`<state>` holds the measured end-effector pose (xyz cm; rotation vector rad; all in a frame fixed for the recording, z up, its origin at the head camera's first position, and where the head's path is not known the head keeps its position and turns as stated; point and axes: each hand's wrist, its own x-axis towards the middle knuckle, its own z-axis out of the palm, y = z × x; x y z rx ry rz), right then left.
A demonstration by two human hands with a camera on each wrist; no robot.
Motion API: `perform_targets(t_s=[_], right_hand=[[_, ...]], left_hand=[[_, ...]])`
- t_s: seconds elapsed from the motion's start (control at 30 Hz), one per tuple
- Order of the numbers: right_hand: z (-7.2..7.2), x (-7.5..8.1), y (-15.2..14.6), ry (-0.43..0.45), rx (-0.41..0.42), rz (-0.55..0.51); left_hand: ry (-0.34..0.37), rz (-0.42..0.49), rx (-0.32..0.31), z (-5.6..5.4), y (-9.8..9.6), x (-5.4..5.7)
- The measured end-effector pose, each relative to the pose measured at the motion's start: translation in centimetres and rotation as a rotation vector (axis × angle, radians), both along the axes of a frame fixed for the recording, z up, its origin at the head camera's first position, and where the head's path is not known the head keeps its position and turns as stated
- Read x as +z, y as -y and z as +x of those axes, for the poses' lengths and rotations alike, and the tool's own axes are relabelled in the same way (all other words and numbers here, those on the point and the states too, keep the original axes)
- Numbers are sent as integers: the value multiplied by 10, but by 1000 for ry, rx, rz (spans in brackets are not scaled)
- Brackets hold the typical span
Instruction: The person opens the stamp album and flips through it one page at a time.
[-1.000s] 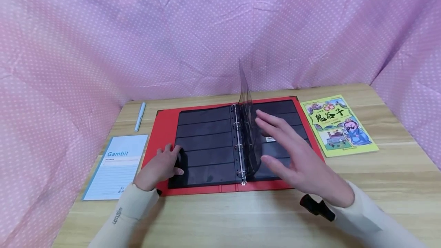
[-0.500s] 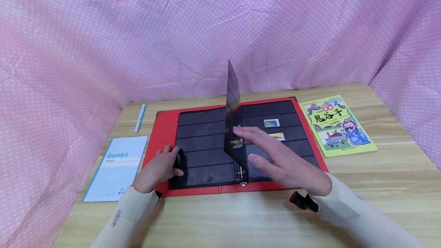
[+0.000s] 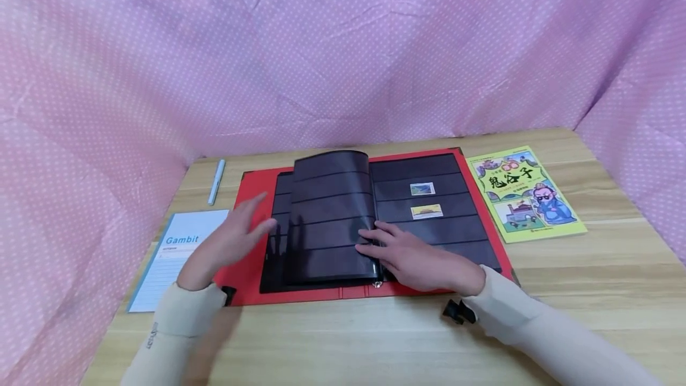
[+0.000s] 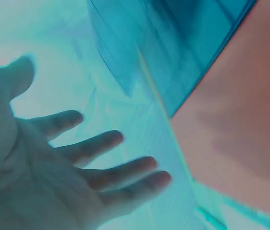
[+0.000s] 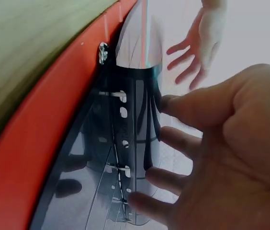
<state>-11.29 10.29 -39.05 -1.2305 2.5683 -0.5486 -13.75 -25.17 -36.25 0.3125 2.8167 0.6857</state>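
Note:
A red ring binder (image 3: 252, 190) lies spread on the table, filled with black pocket pages. One curved black page (image 3: 329, 219) arches over the left side, its outer edge lifted off the page beneath. Two stamps, one bluish (image 3: 422, 189) and one yellow (image 3: 426, 211), sit in strips of the right-hand page. My right hand (image 3: 420, 260) rests with spread fingers against the turned page beside the rings (image 5: 120, 96). Above the binder's left edge hovers my left hand (image 3: 227, 243), its fingers extended and holding nothing; the left wrist view shows its bare palm (image 4: 39, 187).
To the left lie a white-blue notebook (image 3: 174, 267) and a light blue pen (image 3: 217, 182). A yellow-green comic-style book (image 3: 527, 195) is right of the binder. Behind the wooden table (image 3: 343, 344) hangs a pink dotted cloth (image 3: 343, 58).
The upright page has swung over to the left, uncovering the stamps. My right hand moved left and down toward the rings. My left hand lifted off the left page's edge.

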Motion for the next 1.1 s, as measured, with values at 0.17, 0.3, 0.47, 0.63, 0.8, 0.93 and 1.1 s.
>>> perform_targets(t_s=[0.17,0.3,0.47,0.63,0.8,0.93,1.1], right_hand=[[0,-1,3,-20,21,70],[-3,0,-1,45,-11,2],[-16,-7,-10,146,-119,-97],[-24,-16,-13,201,-140,-89],[-26,-17,-12,220,-160,-73],[-26,-13,-7,211,-180,-52],[-23,-9,4,197,-209,-23]], left_hand=[[116,-217,-64,2,-27,-21],[143,-366,-55,4,-43,-37],[123,-441,-26,6,-51,-45],[98,-455,-39,6,-49,-46],[84,-437,-35,6,-46,-45],[61,-419,-31,6,-43,-44],[61,-373,-19,7,-37,-41]])
